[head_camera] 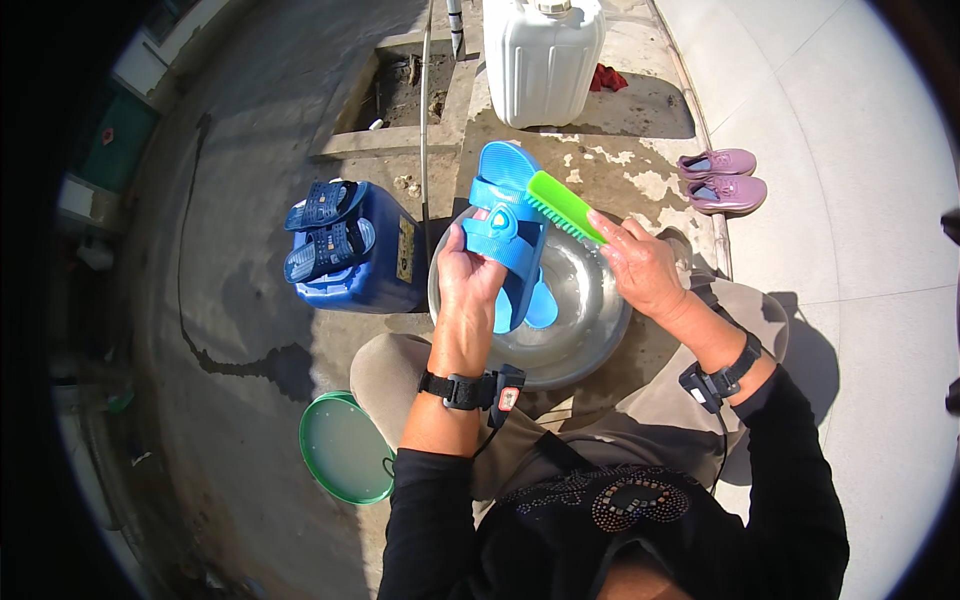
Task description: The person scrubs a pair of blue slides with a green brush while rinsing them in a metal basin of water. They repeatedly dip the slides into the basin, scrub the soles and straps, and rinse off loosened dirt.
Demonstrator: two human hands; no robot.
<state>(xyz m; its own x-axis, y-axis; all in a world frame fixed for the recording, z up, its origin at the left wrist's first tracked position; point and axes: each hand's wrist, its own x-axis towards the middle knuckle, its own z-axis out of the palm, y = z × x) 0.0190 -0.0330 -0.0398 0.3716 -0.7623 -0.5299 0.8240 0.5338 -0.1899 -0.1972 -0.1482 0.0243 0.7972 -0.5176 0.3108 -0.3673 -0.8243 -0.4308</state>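
My left hand (pixel 471 268) grips a light-blue plastic slide sandal (pixel 508 225) by its straps, toe end pointing away from me. A heart-shaped ornament sits on the strap. In my right hand (pixel 641 262) is a bright green scrub brush (pixel 564 204), its teal bristles turned down towards the sandal's side edge. Whether the bristles touch the sandal I cannot tell. Beneath both hands stands a round metal basin (pixel 592 341) with some water inside. Another light-blue piece (pixel 541 304), probably part of a second sandal, shows in the basin, partly hidden behind the held one.
Dark-blue slide sandals (pixel 330 240) rest on a blue plastic jerrycan (pixel 390 270) to the left. Nearer me is a green-rimmed bucket (pixel 346 448) of cloudy liquid. A white jerrycan (pixel 547 71) stands beyond the basin, pink shoes (pixel 724 182) at right. A hose (pixel 425 112) runs past a sunken pit (pixel 401 86).
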